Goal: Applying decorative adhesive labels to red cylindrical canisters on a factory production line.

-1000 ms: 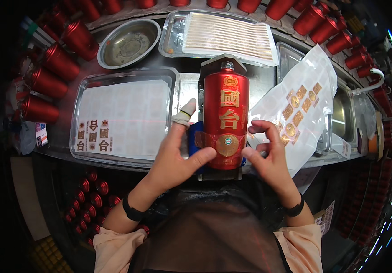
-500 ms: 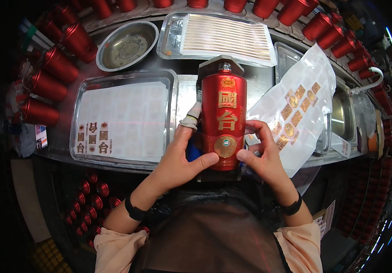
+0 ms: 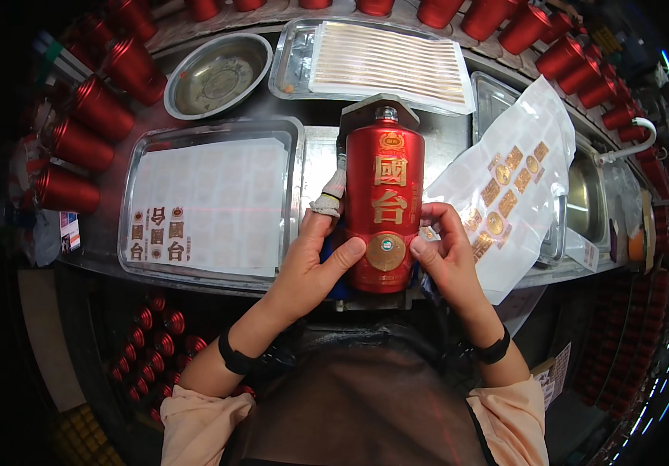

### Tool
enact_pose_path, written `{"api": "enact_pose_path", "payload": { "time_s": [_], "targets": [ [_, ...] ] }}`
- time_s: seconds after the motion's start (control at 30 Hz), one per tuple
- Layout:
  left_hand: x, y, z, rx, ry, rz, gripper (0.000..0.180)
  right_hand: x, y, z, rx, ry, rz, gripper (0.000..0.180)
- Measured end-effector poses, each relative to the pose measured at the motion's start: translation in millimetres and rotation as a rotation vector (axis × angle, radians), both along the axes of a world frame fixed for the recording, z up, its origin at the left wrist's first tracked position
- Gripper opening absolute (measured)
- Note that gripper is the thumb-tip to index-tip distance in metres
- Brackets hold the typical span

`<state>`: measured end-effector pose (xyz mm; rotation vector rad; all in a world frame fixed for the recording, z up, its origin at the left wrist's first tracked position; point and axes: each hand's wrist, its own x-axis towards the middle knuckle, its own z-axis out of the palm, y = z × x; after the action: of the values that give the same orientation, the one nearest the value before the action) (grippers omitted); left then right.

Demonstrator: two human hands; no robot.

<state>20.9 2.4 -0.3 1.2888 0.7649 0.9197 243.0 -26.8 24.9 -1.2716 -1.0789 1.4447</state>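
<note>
Both thumbs have closed in on the round gold sticker (image 3: 386, 252) since half a second ago, pressing it low on the red bottle (image 3: 383, 210). Left hand (image 3: 313, 264) and right hand (image 3: 445, 256) wrap the bottle from each side, fingers (image 3: 333, 203) curled around its body; it lies on a stand on the desk (image 3: 323, 151), neck pointing away. It looks heavy, rigid, glossy and likely slippery, so the wide body is the safest hold. Left of the fingers lies a tray (image 3: 214, 202) of stickers, right a sticker sheet (image 3: 509, 190), beyond them a steel bowl (image 3: 218, 74).
</note>
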Motion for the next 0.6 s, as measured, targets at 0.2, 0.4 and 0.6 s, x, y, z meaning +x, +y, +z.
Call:
{"api": "enact_pose_path", "payload": {
  "time_s": [0.2,0.4,0.6],
  "targets": [
    [-2,-1,4,-0.057,-0.060,0.000,0.075,-1,-2,5,-0.022,-0.005,0.000,0.048],
    [2,-3,8,0.002,-0.039,-0.001,0.086,-3,-7,4,0.051,-0.184,0.022,0.062],
    [3,-3,13,-0.008,0.001,0.020,0.096,-11,-6,9,0.054,-0.225,0.024,0.069]
  ]
}}
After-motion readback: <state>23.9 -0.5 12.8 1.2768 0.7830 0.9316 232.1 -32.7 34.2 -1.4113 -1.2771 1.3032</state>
